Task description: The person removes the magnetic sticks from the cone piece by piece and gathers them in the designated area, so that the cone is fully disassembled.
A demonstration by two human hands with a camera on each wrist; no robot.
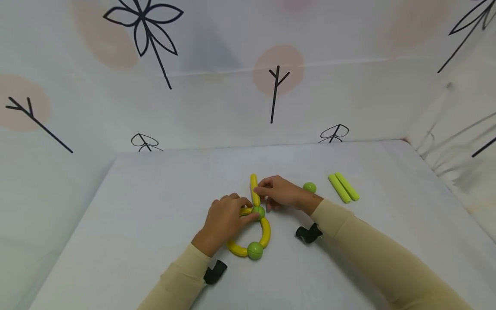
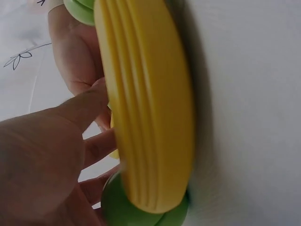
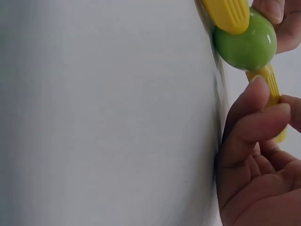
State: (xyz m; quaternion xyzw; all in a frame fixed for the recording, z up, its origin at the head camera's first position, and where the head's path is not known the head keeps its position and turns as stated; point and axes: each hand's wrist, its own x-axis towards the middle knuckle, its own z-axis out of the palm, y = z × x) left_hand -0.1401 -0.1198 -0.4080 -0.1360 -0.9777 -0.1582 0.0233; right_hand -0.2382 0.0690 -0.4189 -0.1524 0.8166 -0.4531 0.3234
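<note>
Yellow curved pieces [image 1: 265,233] and green balls [image 1: 255,250] form a ring on the white surface. At its far side, my left hand [image 1: 225,219] grips another green ball [image 1: 258,212], the thumb laid over it. From that ball a yellow stick [image 1: 253,185] points away, and my right hand [image 1: 280,192] pinches it. In the right wrist view, the fingertips of my right hand [image 3: 263,169] meet on the yellow stick [image 3: 271,87], just beyond the green ball [image 3: 247,42]. A large yellow curve [image 2: 146,103] stands before my left hand [image 2: 42,160] in the left wrist view.
A loose green ball [image 1: 309,187] lies beyond my right wrist. Farther right are two yellow-green sticks [image 1: 343,187] side by side. Black wrist devices [image 1: 308,234] show under both forearms. A patterned cloth wall [image 1: 232,107] rises behind the white surface [image 1: 155,185].
</note>
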